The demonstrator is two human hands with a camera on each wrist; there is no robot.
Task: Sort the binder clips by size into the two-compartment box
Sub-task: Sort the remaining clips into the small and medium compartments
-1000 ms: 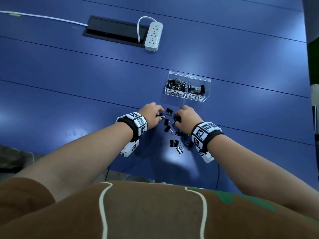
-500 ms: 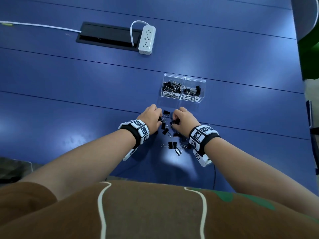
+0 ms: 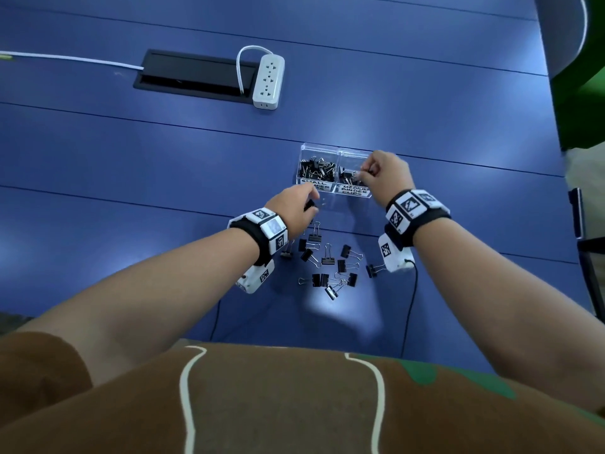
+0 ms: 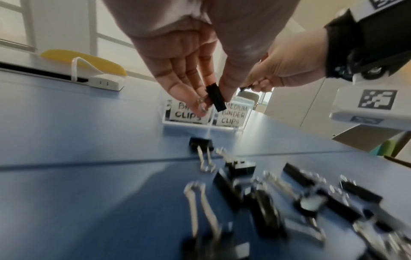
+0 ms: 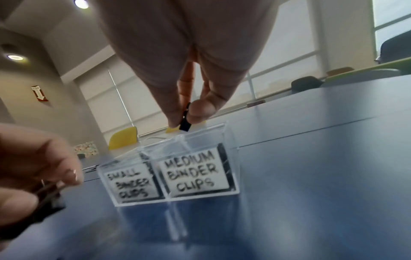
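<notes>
Pinched in the right hand (image 3: pixel 386 173), a binder clip (image 5: pixel 185 121) hangs over the medium compartment (image 5: pixel 198 174) at frame centre; let go low, inside its walls. Left hand (image 3: pixel 294 208) pinches another clip (image 4: pixel 214 97) short of the small compartment (image 3: pixel 316 172).

Both hands have left the pile: right hand (image 3: pixel 388 173) now holds a clip (image 5: pixel 185 121) over the medium compartment (image 5: pixel 198 174); left hand (image 3: pixel 293 208) lifted another clip (image 4: pixel 214 97).

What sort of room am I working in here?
Probably an office meeting room: a long blue table with a built-in cable hatch and power strip, chairs and big blinded windows behind.
</notes>
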